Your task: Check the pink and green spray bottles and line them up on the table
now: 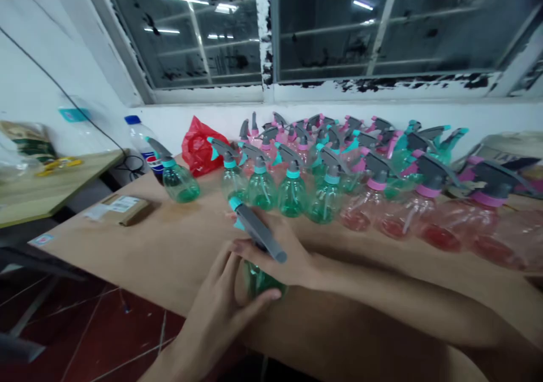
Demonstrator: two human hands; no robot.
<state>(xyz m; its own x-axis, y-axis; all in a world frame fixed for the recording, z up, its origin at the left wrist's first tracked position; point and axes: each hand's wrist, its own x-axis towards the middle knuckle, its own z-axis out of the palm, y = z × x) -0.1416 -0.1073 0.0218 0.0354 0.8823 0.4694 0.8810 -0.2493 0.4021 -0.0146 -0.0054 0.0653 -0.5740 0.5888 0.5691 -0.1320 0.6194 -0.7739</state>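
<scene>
A green spray bottle [258, 280] with a grey and teal trigger head [257, 229] stands near the front edge of the brown table [178, 252]. My left hand [220, 308] wraps round the bottle's green body from below. My right hand [280, 252] grips the neck and trigger head from the right, fingers curled about it. Both forearms reach in from the lower right.
Several green spray bottles [292, 192] and pink spray bottles [394, 212] stand in rows behind, up to the wall under the window. One green bottle [178, 178] stands apart at left, near a red bag [199, 147], a soda bottle [142, 141] and a small cardboard box [125, 207].
</scene>
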